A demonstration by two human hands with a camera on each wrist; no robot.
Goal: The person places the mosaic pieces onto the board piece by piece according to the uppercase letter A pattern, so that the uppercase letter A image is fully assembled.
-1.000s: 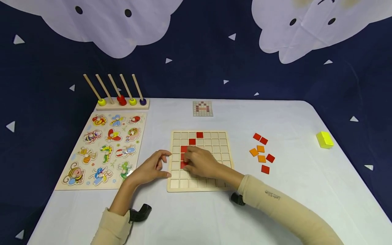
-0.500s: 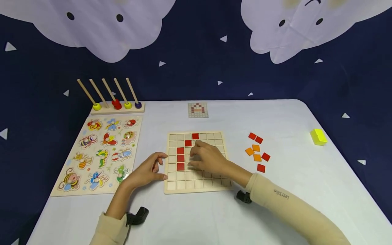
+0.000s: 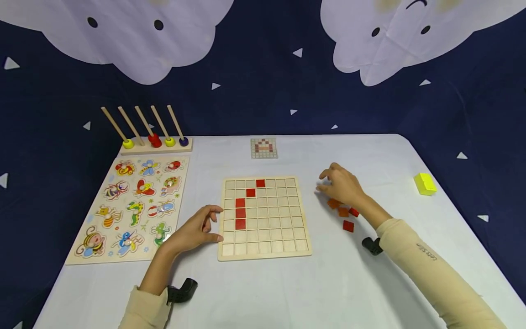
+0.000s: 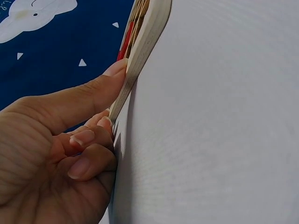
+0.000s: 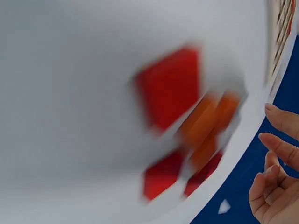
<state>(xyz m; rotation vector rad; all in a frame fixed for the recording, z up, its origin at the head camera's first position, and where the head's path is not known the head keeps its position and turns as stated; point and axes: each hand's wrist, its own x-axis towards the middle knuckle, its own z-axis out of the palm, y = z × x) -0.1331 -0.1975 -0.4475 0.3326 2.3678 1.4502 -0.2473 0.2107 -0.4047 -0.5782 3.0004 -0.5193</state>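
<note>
My left hand (image 3: 193,233) rests at the left edge of a wooden grid board (image 3: 271,235), thumb and index fingertip apart along that edge. The left wrist view shows the thumb tip (image 4: 119,70) against the board's side. Several red tiles (image 3: 240,213) sit in its squares, in a short column with two stepping up to the right. Right of the board, my right hand (image 3: 344,185) hovers over loose tiles, thumb and fingers apart with nothing between them. Below it lie orange tiles (image 3: 343,212) and a red tile (image 3: 348,226); the hand hides others.
A small pattern card (image 3: 264,148) lies behind the board. On the left are an insect puzzle board (image 3: 141,224) and a peg stand (image 3: 160,148) with coloured beads. A yellow block (image 3: 425,183) stands near the table's right edge.
My right hand has lifted off the board, leaving the column of red tiles exposed, and has moved right to above the loose tiles. My left hand has stayed at the board's edge.
</note>
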